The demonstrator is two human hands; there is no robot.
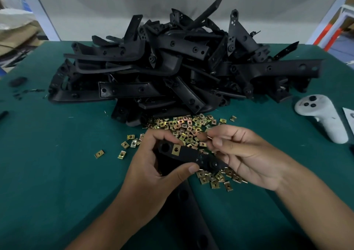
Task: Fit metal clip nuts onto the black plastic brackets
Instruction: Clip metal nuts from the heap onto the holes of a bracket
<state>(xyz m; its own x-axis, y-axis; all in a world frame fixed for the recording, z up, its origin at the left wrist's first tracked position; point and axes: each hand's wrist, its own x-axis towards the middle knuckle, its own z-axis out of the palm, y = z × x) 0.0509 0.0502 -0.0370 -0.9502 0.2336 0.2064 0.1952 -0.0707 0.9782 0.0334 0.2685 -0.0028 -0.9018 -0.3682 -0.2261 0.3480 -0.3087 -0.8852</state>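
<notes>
Left hand [153, 165] grip clamps black bracket [189, 157]; right hand [241, 154] grip pinches clip nut [208, 137].

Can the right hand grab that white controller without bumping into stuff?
Probably yes. The white controller lies alone on the green cloth, with nothing between it and the right hand. But that hand's fingers pinch a clip nut, so it must drop that first.

A table covered in green cloth [57, 173] was shown. On it were heaped black plastic brackets [172, 64]; loose metal clip nuts [183, 127] were scattered just before the heap, and a white handheld controller [323, 115] was laid at the right.
</notes>
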